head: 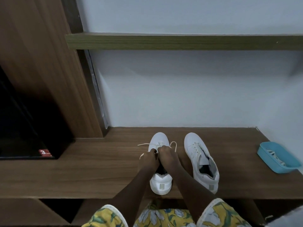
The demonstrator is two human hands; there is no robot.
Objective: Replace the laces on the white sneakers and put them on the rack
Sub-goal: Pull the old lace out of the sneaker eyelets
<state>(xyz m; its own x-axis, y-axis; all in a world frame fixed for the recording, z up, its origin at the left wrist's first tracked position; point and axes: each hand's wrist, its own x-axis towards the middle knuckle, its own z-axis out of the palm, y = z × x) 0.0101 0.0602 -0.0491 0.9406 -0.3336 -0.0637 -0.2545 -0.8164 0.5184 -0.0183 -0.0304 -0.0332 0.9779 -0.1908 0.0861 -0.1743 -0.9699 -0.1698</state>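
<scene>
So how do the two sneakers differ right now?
The left sneaker has a cream lace in it and both hands, left hand and right hand, working at its eyelets; the right sneaker has bare eyelets and nobody touches it. The left one points straight at the wall; the right one lies angled. Both are white and stand upright on the wooden shelf.

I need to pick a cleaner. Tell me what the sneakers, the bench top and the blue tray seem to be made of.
Sneakers: smooth white leather or synthetic, faint sheen, can't tell which.
Bench top: brown wood-grain, likely laminate; matte, even streaks.
Blue tray: plastic, by its uniform colour and moulded rim.
</scene>
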